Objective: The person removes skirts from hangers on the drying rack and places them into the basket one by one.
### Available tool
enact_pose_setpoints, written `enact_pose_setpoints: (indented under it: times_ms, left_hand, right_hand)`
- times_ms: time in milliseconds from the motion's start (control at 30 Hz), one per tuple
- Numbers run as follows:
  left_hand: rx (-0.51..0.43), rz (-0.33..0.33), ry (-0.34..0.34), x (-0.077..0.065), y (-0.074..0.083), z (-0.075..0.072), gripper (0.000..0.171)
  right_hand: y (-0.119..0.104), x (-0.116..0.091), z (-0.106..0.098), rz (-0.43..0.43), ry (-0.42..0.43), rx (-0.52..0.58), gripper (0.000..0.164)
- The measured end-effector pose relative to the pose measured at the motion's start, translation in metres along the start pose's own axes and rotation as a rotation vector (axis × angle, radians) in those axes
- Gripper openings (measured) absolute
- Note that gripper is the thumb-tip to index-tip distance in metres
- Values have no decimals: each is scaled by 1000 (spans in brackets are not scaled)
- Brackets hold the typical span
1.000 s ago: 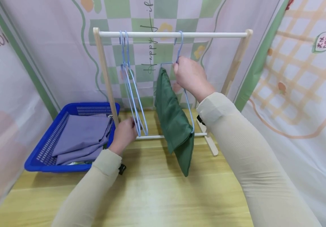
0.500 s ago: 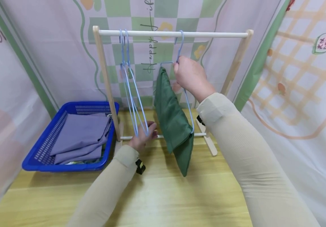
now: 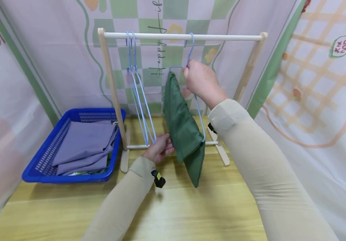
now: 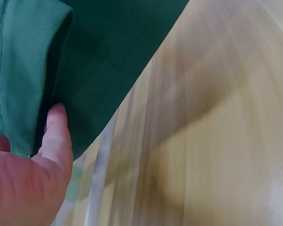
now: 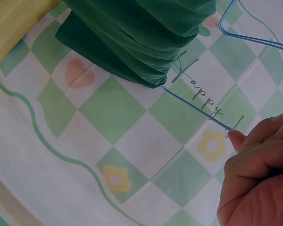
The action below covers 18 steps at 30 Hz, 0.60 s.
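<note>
In the head view, my right hand (image 3: pixel 202 80) grips a blue wire hanger (image 3: pixel 199 113) just below its hook, which sits over the rack's top bar. Folded green cloth (image 3: pixel 180 124) with a stitched edge is draped over this hanger, its lower corner dangling above the table. My left hand (image 3: pixel 160 149) is at the cloth's left side with relaxed fingers. The left wrist view shows a fingertip (image 4: pixel 58 113) right at the cloth's fold. In the right wrist view, the hanger wire (image 5: pixel 198 109) runs from the cloth to my right hand (image 5: pixel 259 179).
Blue wire hangers (image 3: pixel 144 110) hang bare at the left of the wooden rack (image 3: pixel 109 70). Beside the rack's left leg, a blue basket (image 3: pixel 45 160) holds folded purple cloth (image 3: pixel 85 144). The wooden table (image 3: pixel 206 214) lies below, with patterned curtains behind and at the sides.
My left hand has moved right, from beside the bare hangers past their lower ends to the green cloth. The bare hangers swung a little. My right hand has kept its grip.
</note>
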<state>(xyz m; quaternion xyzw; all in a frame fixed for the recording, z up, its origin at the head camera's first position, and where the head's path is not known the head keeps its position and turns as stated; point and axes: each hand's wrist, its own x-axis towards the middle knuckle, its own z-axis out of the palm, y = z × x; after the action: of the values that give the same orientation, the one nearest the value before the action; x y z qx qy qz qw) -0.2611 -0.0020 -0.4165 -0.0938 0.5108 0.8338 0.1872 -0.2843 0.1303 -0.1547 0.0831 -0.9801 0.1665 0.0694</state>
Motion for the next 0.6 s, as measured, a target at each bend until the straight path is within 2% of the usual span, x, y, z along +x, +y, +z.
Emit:
enact_pose_setpoints:
  times_ms: [400, 600]
  left_hand:
    - [-75, -3, 3, -3, 3, -3, 26]
    - [-154, 19, 24, -3, 5, -6, 28]
  right_hand:
    - [0, 0, 1, 0, 8, -7, 45]
    - [0, 0, 1, -5, 13, -10, 44]
